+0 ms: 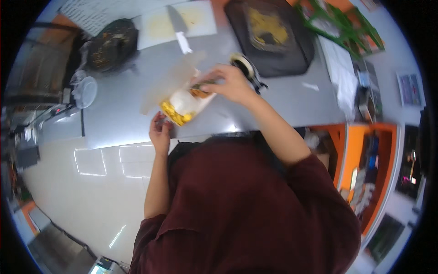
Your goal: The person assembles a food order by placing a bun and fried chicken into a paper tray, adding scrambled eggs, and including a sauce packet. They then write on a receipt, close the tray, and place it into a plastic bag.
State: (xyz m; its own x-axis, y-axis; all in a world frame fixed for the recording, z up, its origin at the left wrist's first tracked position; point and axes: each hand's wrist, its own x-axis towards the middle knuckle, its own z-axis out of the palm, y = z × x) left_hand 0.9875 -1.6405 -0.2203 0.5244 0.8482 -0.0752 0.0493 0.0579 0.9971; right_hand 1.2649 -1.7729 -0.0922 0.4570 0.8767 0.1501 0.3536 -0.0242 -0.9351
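Note:
A paper takeaway box (pixel 203 101) with its lid folded back lies near the front edge of the steel table. In it are yellow food pieces (pixel 179 114), a smooth white mound that looks like rice (pixel 183 101), and orange-brown food (pixel 199 93). My left hand (pixel 159 129) has its fingers closed at the box's near left corner. Over the far right end, my right hand (pixel 229 83) pinches down with fingers together, by a small dark greenish bit (pixel 209 85) that blur keeps me from naming.
A roll of tape on a dispenser (pixel 244 66) stands beyond my right hand. Further back are a white cutting board (pixel 200 18) with a knife (pixel 179 28), a black pan (pixel 112 44) and a dark tray (pixel 299 55) bearing a clear container (pixel 268 28). Round plastic tubs (pixel 86 92) stand left.

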